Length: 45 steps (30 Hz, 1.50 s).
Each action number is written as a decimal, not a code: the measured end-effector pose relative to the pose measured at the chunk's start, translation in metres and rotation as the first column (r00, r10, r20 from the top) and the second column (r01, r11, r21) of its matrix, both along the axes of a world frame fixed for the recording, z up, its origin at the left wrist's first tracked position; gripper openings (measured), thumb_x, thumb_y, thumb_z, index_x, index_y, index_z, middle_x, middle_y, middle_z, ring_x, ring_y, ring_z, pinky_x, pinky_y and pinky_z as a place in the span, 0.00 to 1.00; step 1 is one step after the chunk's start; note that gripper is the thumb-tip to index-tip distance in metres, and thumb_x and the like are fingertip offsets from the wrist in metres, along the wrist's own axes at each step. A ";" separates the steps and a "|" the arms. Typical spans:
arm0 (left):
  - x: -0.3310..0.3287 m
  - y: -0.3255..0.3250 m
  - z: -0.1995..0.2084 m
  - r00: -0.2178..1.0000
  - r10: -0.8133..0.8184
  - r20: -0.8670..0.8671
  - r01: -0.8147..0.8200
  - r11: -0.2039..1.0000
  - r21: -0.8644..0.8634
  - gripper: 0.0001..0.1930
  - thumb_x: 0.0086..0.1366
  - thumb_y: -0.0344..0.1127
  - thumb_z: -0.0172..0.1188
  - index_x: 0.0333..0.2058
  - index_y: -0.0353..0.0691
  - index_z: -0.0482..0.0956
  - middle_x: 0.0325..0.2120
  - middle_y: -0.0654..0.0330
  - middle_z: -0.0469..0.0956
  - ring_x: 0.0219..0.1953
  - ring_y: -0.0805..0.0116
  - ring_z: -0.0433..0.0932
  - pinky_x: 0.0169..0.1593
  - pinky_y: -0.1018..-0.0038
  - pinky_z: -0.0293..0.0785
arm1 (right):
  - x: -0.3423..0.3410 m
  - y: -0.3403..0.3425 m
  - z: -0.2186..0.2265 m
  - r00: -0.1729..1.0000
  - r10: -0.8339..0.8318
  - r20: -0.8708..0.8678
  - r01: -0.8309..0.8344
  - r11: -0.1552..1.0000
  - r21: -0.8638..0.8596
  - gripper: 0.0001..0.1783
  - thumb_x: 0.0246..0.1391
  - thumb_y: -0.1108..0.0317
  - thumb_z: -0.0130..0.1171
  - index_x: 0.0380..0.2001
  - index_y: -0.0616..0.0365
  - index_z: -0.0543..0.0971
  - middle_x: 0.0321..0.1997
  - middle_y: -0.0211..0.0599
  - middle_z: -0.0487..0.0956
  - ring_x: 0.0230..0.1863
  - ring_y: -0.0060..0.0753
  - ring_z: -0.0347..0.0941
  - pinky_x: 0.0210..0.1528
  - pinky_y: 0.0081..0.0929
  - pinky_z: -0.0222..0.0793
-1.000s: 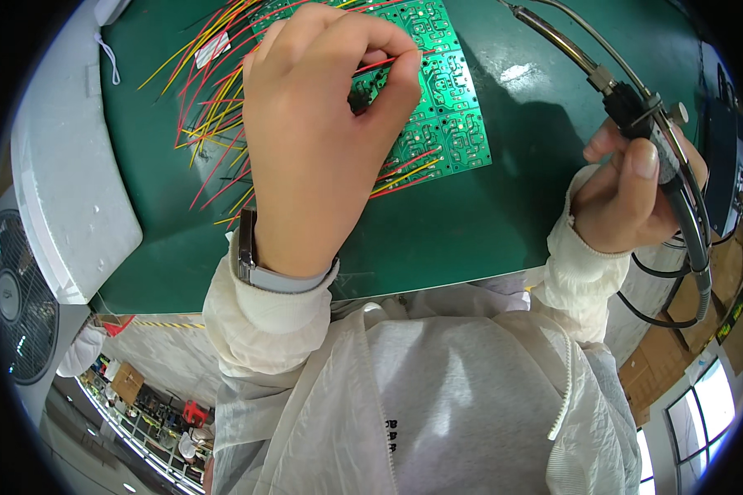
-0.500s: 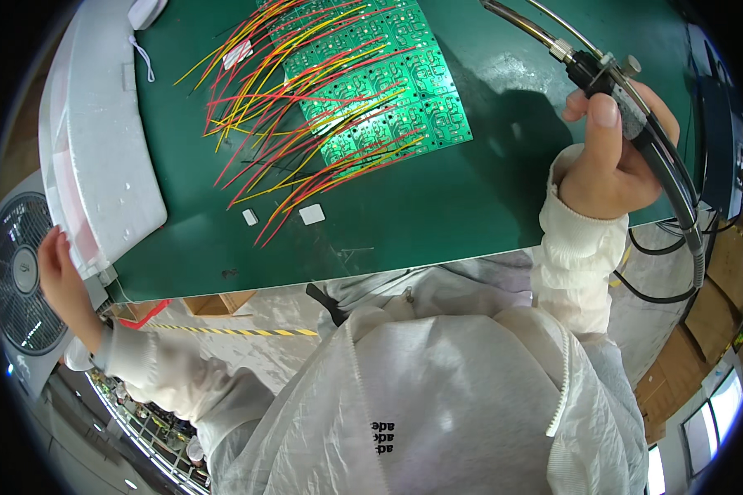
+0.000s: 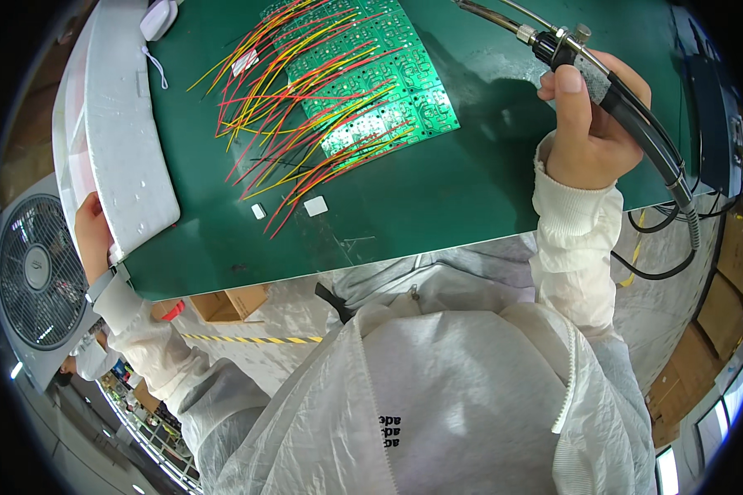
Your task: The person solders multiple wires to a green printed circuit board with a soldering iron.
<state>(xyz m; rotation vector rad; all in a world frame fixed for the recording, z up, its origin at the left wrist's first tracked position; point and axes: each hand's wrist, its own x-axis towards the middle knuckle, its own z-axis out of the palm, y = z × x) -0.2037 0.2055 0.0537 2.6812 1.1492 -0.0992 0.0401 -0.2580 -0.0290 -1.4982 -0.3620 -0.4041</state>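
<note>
My right hand [image 3: 593, 136] is closed around the grip of a soldering iron [image 3: 574, 58], which has a thin metal feed tube along it. Its tip points up and left, above the table and apart from the circuit boards. A panel of green circuit boards [image 3: 425, 91] lies at the middle, with many red, yellow and black wires [image 3: 305, 107] fanning left from it. At the far left, my left hand [image 3: 93, 231] reaches in at the near end of a white foam box [image 3: 136, 148]. The box wall partly hides its fingers, so any hold is unclear.
Two small white pieces, one a flat square [image 3: 315, 205], lie in front of the wires on the green table [image 3: 437, 202]. A grey fan [image 3: 37, 268] stands at left. A dark device [image 3: 718, 132] and black cables are at right. A cardboard box [image 3: 227, 304] sits below the table.
My left hand has moved from beside the foam box's outer end to within its near end. My right hand with the soldering iron has shifted slightly up and left. The view has shifted a little.
</note>
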 end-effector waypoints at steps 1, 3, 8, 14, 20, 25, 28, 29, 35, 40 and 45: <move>-0.003 0.005 -0.001 1.000 0.000 -0.002 0.000 1.000 0.002 0.09 0.52 0.25 0.50 0.33 0.31 0.73 0.25 0.58 0.77 0.28 0.75 0.73 0.33 0.80 0.68 | 0.000 0.000 0.000 1.000 0.000 -0.002 0.000 1.000 0.002 0.12 0.43 0.77 0.56 0.34 0.69 0.69 0.24 0.42 0.75 0.21 0.27 0.73 0.26 0.20 0.71; -0.008 0.018 -0.003 0.994 -0.009 0.106 0.023 0.991 -0.133 0.09 0.53 0.25 0.50 0.34 0.31 0.73 0.25 0.59 0.76 0.28 0.76 0.72 0.33 0.81 0.67 | 0.001 0.000 -0.001 0.999 0.022 0.024 -0.023 1.000 0.014 0.12 0.43 0.77 0.57 0.34 0.69 0.69 0.23 0.42 0.75 0.21 0.27 0.72 0.25 0.21 0.72; -0.014 0.030 0.004 0.999 -0.023 0.038 0.027 0.993 -0.111 0.08 0.55 0.27 0.50 0.33 0.31 0.73 0.24 0.62 0.75 0.27 0.78 0.69 0.32 0.83 0.65 | 0.002 0.000 -0.001 0.999 0.027 0.023 -0.027 1.000 -0.003 0.13 0.43 0.77 0.57 0.34 0.69 0.69 0.24 0.42 0.75 0.22 0.27 0.72 0.25 0.21 0.72; -0.003 0.009 0.010 0.983 -0.003 0.185 0.012 0.999 -0.050 0.09 0.57 0.32 0.52 0.33 0.32 0.75 0.25 0.63 0.75 0.28 0.80 0.69 0.35 0.85 0.64 | 0.001 0.000 0.000 0.999 0.047 0.006 -0.047 0.999 0.008 0.13 0.43 0.76 0.57 0.34 0.69 0.69 0.24 0.42 0.74 0.22 0.27 0.72 0.25 0.21 0.71; 0.026 -0.025 0.016 0.913 0.066 0.403 -0.072 0.997 0.000 0.12 0.58 0.37 0.54 0.34 0.33 0.77 0.30 0.63 0.76 0.33 0.78 0.71 0.41 0.83 0.65 | 0.001 0.000 0.000 0.998 0.060 0.004 -0.060 0.998 0.011 0.13 0.43 0.77 0.57 0.34 0.69 0.69 0.24 0.42 0.74 0.22 0.27 0.72 0.25 0.21 0.71; 0.033 -0.021 0.013 0.819 0.165 0.549 -0.086 0.982 -0.167 0.13 0.59 0.38 0.54 0.35 0.32 0.75 0.34 0.59 0.76 0.38 0.74 0.73 0.45 0.80 0.66 | 0.002 0.000 0.001 0.999 0.054 0.003 -0.054 0.999 0.007 0.13 0.43 0.76 0.57 0.34 0.69 0.69 0.24 0.42 0.74 0.22 0.27 0.72 0.25 0.21 0.71; 0.035 -0.024 0.013 0.734 0.208 0.646 0.022 0.944 -0.330 0.13 0.59 0.36 0.53 0.36 0.31 0.74 0.36 0.57 0.76 0.40 0.73 0.73 0.46 0.79 0.66 | 0.002 0.000 0.000 0.998 0.061 0.004 -0.061 0.998 -0.002 0.13 0.43 0.76 0.57 0.34 0.69 0.69 0.24 0.42 0.74 0.22 0.27 0.72 0.25 0.21 0.72; 0.036 -0.025 0.016 0.762 0.147 0.630 0.041 0.961 -0.274 0.13 0.59 0.36 0.53 0.36 0.32 0.74 0.37 0.57 0.75 0.40 0.73 0.73 0.46 0.78 0.66 | 0.001 0.001 0.001 0.998 0.057 0.003 -0.057 0.998 -0.007 0.13 0.43 0.76 0.57 0.34 0.69 0.69 0.24 0.42 0.74 0.22 0.27 0.72 0.25 0.21 0.71; 0.053 -0.037 0.032 0.855 -0.102 0.508 0.141 0.989 -0.039 0.12 0.60 0.37 0.51 0.37 0.34 0.73 0.38 0.59 0.75 0.42 0.74 0.71 0.47 0.80 0.62 | 0.002 0.000 -0.001 0.998 0.065 0.018 -0.065 0.998 -0.013 0.13 0.43 0.77 0.57 0.34 0.69 0.69 0.23 0.42 0.74 0.22 0.27 0.72 0.24 0.20 0.71; 0.068 -0.046 0.031 0.831 -0.166 0.530 0.232 0.971 -0.059 0.11 0.60 0.38 0.51 0.35 0.36 0.73 0.36 0.58 0.75 0.39 0.72 0.72 0.46 0.77 0.64 | 0.001 0.002 0.001 0.999 0.046 -0.012 -0.046 0.999 -0.012 0.13 0.43 0.77 0.57 0.34 0.69 0.69 0.23 0.41 0.74 0.21 0.27 0.72 0.24 0.20 0.71; 0.074 -0.043 0.029 0.821 -0.226 0.523 0.277 0.961 -0.020 0.11 0.61 0.37 0.50 0.38 0.35 0.72 0.36 0.59 0.74 0.40 0.73 0.71 0.47 0.77 0.63 | 0.001 0.001 0.002 0.997 0.066 -0.033 -0.066 0.998 -0.001 0.13 0.43 0.77 0.57 0.34 0.69 0.69 0.23 0.41 0.74 0.21 0.27 0.71 0.24 0.20 0.70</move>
